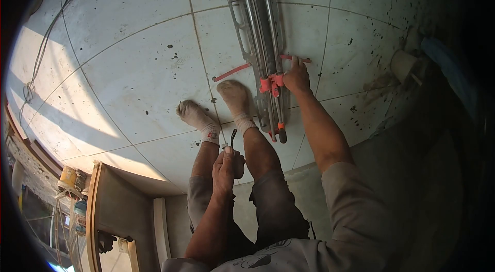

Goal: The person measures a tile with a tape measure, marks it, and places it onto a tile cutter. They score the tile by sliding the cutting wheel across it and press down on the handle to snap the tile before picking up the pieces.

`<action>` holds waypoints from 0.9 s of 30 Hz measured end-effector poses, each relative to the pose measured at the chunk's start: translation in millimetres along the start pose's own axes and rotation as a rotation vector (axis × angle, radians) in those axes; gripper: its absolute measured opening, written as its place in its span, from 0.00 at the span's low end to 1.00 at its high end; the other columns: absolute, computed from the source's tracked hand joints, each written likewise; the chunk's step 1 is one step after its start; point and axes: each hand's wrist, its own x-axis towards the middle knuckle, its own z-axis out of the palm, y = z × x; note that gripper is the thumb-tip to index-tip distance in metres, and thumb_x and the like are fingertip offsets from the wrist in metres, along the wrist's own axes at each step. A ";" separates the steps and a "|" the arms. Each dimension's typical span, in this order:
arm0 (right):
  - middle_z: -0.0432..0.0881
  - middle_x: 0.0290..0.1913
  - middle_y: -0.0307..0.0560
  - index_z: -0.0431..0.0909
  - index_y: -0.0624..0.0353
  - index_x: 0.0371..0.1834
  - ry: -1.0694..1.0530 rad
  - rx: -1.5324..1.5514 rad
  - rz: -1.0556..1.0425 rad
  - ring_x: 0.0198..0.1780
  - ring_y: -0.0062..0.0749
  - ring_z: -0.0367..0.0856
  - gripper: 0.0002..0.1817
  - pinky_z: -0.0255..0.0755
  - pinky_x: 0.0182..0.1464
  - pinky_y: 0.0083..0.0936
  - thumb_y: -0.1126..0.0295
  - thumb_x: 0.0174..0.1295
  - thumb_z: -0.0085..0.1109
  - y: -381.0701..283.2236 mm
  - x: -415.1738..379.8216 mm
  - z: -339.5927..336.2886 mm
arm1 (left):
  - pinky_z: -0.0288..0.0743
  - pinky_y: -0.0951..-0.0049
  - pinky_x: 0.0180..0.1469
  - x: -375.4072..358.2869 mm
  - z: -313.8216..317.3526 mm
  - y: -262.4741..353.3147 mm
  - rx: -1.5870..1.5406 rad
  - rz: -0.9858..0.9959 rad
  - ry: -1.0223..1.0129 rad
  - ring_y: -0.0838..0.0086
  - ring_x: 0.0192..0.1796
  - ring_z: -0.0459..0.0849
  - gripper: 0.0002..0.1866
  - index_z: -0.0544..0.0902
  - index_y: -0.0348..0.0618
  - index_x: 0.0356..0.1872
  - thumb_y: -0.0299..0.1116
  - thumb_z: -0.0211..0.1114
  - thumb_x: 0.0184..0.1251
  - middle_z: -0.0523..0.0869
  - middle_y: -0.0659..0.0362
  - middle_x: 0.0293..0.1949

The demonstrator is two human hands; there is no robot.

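Note:
A long manual tile cutter [258, 30] with two metal rails and red end parts lies on the tiled floor, its red carriage [271, 84] near the lower end. Red side arms stick out left and right. My right hand [296, 75] is at the right red arm [304, 59], fingers bent over it beside the carriage. In front of my legs, my left hand [224, 170] is closed around a dark rounded object [238, 165] with a light tip and a thin black curved piece on top; I cannot make out what it is.
My two socked feet [234, 98] stand left of the cutter. Dark cables [44, 45] lie at the far left. A wooden-edged cabinet [96, 205] and containers [68, 176] are at lower left. A bucket-like object [403, 66] and blue cloth [446, 58] are at right.

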 end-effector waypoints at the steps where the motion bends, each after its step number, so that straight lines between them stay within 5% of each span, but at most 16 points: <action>1: 0.65 0.65 0.63 0.62 0.64 0.65 0.026 0.084 -0.024 0.67 0.55 0.65 0.31 0.64 0.66 0.42 0.69 0.57 0.56 -8.2 -11.8 -4.9 | 0.74 0.75 0.41 2.0 -2.3 -2.8 -0.012 0.015 0.013 0.74 0.35 0.81 0.28 0.78 0.35 0.38 0.56 0.50 0.73 0.83 0.55 0.32; 5: 0.65 0.65 0.66 0.62 0.66 0.65 -0.058 0.478 -0.092 0.66 0.58 0.66 0.31 0.63 0.66 0.42 0.66 0.60 0.57 -51.0 -78.1 -36.7 | 0.74 0.75 0.41 23.8 -12.0 -5.4 -0.092 0.024 0.063 0.75 0.35 0.81 0.26 0.78 0.36 0.37 0.55 0.51 0.74 0.82 0.56 0.33; 7: 0.71 0.61 0.62 0.62 0.63 0.66 -0.122 0.631 -0.321 0.60 0.52 0.73 0.32 0.67 0.62 0.37 0.57 0.63 0.57 -66.3 -109.7 -26.3 | 0.74 0.75 0.41 49.9 -20.0 -8.4 -0.109 0.018 0.073 0.75 0.36 0.80 0.26 0.79 0.35 0.40 0.53 0.51 0.74 0.82 0.56 0.33; 9: 0.74 0.57 0.61 0.72 0.68 0.55 -0.545 1.074 -0.096 0.58 0.51 0.74 0.28 0.67 0.62 0.38 0.59 0.58 0.62 -106.9 -131.5 -59.6 | 0.75 0.75 0.43 80.9 -19.7 -5.1 -0.046 0.150 0.020 0.74 0.38 0.81 0.25 0.79 0.35 0.44 0.52 0.49 0.75 0.82 0.56 0.35; 10: 0.74 0.57 0.61 0.72 0.68 0.55 -0.539 1.075 -0.096 0.58 0.51 0.74 0.28 0.67 0.62 0.38 0.59 0.58 0.62 -117.6 -130.9 -65.5 | 0.75 0.75 0.43 81.3 -9.0 9.1 -0.044 0.153 0.016 0.74 0.38 0.81 0.25 0.79 0.35 0.44 0.52 0.49 0.75 0.82 0.56 0.35; 13: 0.80 0.50 0.56 0.79 0.68 0.45 -0.575 0.943 -0.299 0.53 0.39 0.78 0.24 0.70 0.56 0.32 0.55 0.57 0.63 -124.0 -120.5 -67.1 | 0.75 0.70 0.49 66.4 21.9 43.5 -0.109 0.135 -0.177 0.72 0.44 0.80 0.26 0.78 0.36 0.49 0.53 0.47 0.75 0.82 0.55 0.40; 15: 0.80 0.35 0.41 0.80 0.57 0.42 -0.744 1.133 -0.092 0.41 0.21 0.75 0.21 0.69 0.47 0.23 0.50 0.60 0.60 -109.1 -107.2 -58.0 | 0.74 0.62 0.55 64.0 28.1 46.8 0.065 0.074 -0.208 0.68 0.52 0.79 0.28 0.75 0.38 0.57 0.54 0.46 0.75 0.81 0.52 0.50; 16: 0.80 0.33 0.39 0.81 0.57 0.37 -0.726 1.081 0.011 0.38 0.20 0.76 0.18 0.70 0.45 0.22 0.52 0.60 0.60 -102.5 -104.2 -66.7 | 0.73 0.58 0.57 56.0 32.7 47.5 0.000 0.069 -0.160 0.63 0.58 0.77 0.31 0.71 0.39 0.64 0.56 0.48 0.74 0.78 0.49 0.57; 20: 0.79 0.30 0.39 0.80 0.59 0.34 -0.591 1.024 0.167 0.36 0.22 0.77 0.18 0.71 0.43 0.24 0.53 0.56 0.61 -14.5 -78.9 -36.8 | 0.71 0.58 0.57 65.0 11.8 23.8 0.148 -0.024 -0.117 0.59 0.60 0.76 0.33 0.70 0.39 0.65 0.56 0.53 0.70 0.78 0.45 0.57; 22: 0.83 0.33 0.53 0.79 0.64 0.36 -0.390 0.593 0.323 0.39 0.42 0.82 0.21 0.72 0.44 0.36 0.54 0.54 0.59 34.1 -61.4 -19.7 | 0.72 0.60 0.56 83.1 -14.6 1.0 0.153 -0.052 -0.050 0.60 0.57 0.77 0.31 0.72 0.39 0.63 0.55 0.55 0.70 0.79 0.46 0.54; 24: 0.83 0.40 0.59 0.77 0.65 0.44 -0.289 0.317 0.418 0.46 0.51 0.82 0.23 0.73 0.50 0.42 0.56 0.54 0.59 75.1 -43.3 2.8 | 0.73 0.67 0.51 87.0 -22.7 0.8 0.139 -0.100 0.065 0.67 0.49 0.80 0.25 0.76 0.38 0.55 0.50 0.58 0.69 0.81 0.51 0.47; 27: 0.79 0.50 0.64 0.71 0.68 0.53 -0.332 0.151 0.394 0.54 0.56 0.78 0.29 0.72 0.56 0.44 0.55 0.56 0.60 117.3 -11.2 39.0 | 0.73 0.66 0.46 84.8 -9.2 21.9 0.173 -0.012 0.067 0.65 0.48 0.81 0.27 0.75 0.37 0.58 0.51 0.56 0.70 0.82 0.50 0.48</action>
